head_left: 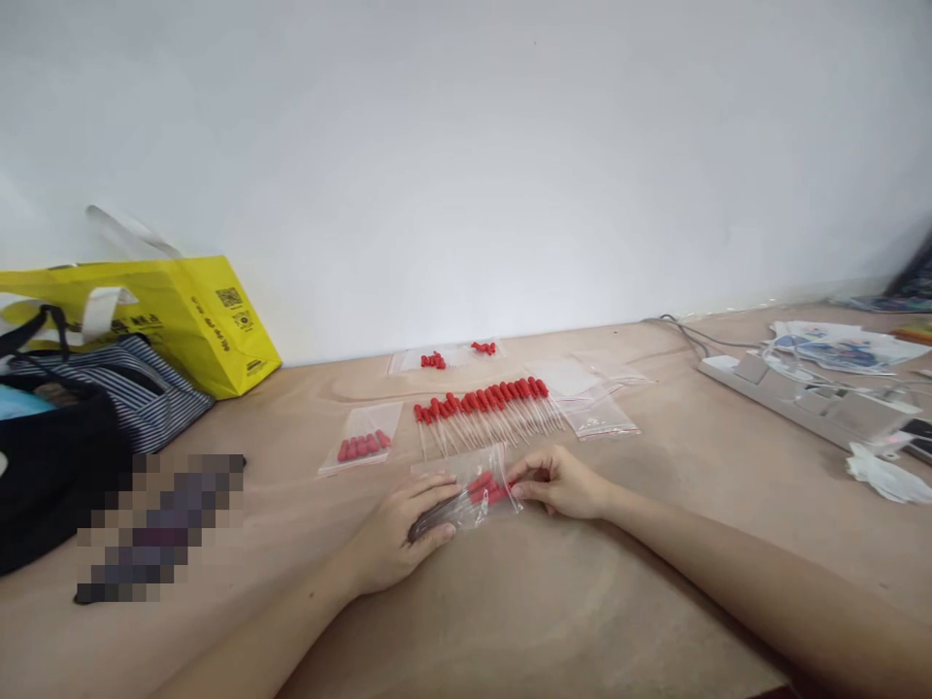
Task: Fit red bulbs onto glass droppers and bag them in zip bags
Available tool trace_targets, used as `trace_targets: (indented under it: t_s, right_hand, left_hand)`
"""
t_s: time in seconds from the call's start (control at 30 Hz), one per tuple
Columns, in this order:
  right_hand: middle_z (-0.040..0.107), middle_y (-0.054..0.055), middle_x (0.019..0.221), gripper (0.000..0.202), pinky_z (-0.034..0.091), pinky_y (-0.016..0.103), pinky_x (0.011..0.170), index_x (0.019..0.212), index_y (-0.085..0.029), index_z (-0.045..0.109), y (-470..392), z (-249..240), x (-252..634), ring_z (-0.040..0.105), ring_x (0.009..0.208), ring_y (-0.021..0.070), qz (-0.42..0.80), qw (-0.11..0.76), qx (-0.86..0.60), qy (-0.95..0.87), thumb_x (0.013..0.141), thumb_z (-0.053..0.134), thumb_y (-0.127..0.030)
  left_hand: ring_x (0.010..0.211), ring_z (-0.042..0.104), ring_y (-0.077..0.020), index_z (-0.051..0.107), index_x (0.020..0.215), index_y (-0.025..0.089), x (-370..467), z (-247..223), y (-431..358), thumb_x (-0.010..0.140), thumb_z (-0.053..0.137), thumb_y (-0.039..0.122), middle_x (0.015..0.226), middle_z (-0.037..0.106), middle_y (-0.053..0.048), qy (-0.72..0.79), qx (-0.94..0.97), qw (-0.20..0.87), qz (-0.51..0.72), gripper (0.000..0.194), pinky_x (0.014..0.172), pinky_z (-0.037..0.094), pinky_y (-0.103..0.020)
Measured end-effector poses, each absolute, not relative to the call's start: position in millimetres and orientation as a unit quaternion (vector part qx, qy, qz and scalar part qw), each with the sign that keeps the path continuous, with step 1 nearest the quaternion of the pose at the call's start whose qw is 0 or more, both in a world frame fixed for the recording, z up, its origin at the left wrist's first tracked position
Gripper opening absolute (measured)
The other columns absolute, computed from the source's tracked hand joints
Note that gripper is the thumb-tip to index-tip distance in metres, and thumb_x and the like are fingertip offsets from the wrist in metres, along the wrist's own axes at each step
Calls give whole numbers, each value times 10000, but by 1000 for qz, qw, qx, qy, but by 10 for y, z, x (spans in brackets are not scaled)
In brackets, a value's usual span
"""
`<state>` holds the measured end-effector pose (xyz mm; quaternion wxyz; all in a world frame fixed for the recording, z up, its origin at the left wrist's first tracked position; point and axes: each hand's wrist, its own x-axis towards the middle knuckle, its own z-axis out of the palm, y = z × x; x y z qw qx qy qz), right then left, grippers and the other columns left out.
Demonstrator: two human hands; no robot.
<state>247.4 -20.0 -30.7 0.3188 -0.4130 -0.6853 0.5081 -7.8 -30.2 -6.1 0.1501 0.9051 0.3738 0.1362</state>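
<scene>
A clear zip bag (473, 522) lies before me, with several red rubber bulbs (489, 488) showing through it. My left hand (397, 529) is closed over the bag's left end, fingers on top and thumb along the near edge. At the bag's right end, my right hand (557, 482) pinches its edge beside the bulbs; whether it also grips a bulb I cannot tell. Just beyond lies a slanting row of droppers (484, 408), with red bulbs at the far end and thin clear tubes toward me. A bag of red bulbs (365, 445) rests to their left.
Farther back, bags with small red pieces (434, 360) lie near the wall. Flat clear bags (601, 416) are right of the droppers. A power strip (793, 398) with cables stands at right, beside a crumpled tissue (884, 476). At left are a yellow bag (182, 320) and a striped pouch (138, 388).
</scene>
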Motion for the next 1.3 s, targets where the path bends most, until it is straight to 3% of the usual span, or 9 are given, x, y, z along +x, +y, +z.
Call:
trace_targets:
  t_s: [0.17, 0.3, 0.47, 0.7, 0.8, 0.93, 1.07, 1.2, 1.3]
  right_hand:
    - [557, -26, 572, 289, 348, 160, 366, 729, -144, 649, -140, -281, 2439, 409, 421, 40, 519, 292, -414, -689, 593, 669, -398]
    - [521, -38, 541, 204, 347, 163, 388, 623, -147, 556, -133, -290, 2346, 429, 427, 47, 466, 354, -447, -677, 619, 653, -327]
    - [564, -15, 598, 154, 399, 182, 501, 632, -166, 541, -158, -358, 2265, 504, 545, 80, 354, 414, -478, -689, 624, 652, -273]
    - [582, -17, 564, 90, 372, 187, 438, 669, -161, 591, 124, -43, 2477, 496, 469, 83, 407, 254, -437, -761, 629, 618, -236]
    - [619, 4, 618, 95, 397, 207, 539, 620, -158, 607, 415, 177, 2366, 548, 576, 108, 259, 290, -487, -782, 654, 602, -247]
    - [654, 20, 762, 172, 410, 245, 634, 696, -198, 642, 760, 290, 1881, 582, 726, 155, 154, 262, -576, -759, 708, 555, -345]
    - [633, 68, 945, 251, 425, 316, 711, 846, -197, 637, 968, 201, 1420, 567, 888, 226, 148, 262, -604, -738, 697, 556, -382]
    - [634, 126, 901, 196, 427, 354, 719, 767, -139, 634, 1081, 88, 1235, 570, 877, 263, 172, 264, -622, -717, 642, 609, -288]
    - [644, 103, 822, 131, 433, 322, 686, 705, -136, 616, 1135, 73, 1245, 585, 812, 236, 209, 289, -617, -701, 634, 611, -246]
  left_hand:
    - [1163, 404, -196, 450, 1194, 242, -67, -63, -300, 819, 440, 376, 1258, 467, -34, 375, 906, 147, 130, 399, 981, 331, -381]
    - [1165, 402, -201, 433, 1206, 249, -62, -62, -303, 820, 435, 380, 1258, 466, -32, 376, 906, 147, 128, 407, 981, 332, -387]
    - [1210, 338, -230, 326, 1278, 239, -81, -76, -317, 811, 444, 397, 1324, 379, -57, 398, 894, 150, 143, 507, 997, 303, -421]
    - [1223, 314, -239, 315, 1281, 236, -91, -65, -331, 821, 432, 392, 1332, 363, -65, 397, 895, 156, 133, 500, 1006, 283, -442]
    - [1208, 338, -242, 334, 1269, 226, -93, -59, -334, 819, 432, 385, 1326, 371, -72, 405, 891, 155, 133, 488, 992, 308, -436]
    - [1199, 353, -239, 353, 1258, 224, -95, -58, -336, 816, 432, 386, 1321, 379, -69, 402, 891, 158, 138, 478, 988, 317, -426]
    - [1193, 359, -231, 358, 1255, 216, -97, -49, -342, 812, 439, 382, 1313, 386, -73, 399, 894, 159, 132, 480, 987, 321, -413]
    - [1183, 369, -227, 361, 1253, 211, -90, -22, -362, 811, 446, 370, 1301, 401, -79, 399, 895, 153, 128, 477, 982, 326, -410]
    - [1181, 369, -227, 361, 1253, 226, -89, -20, -374, 814, 445, 365, 1301, 400, -69, 397, 895, 154, 135, 468, 980, 327, -408]
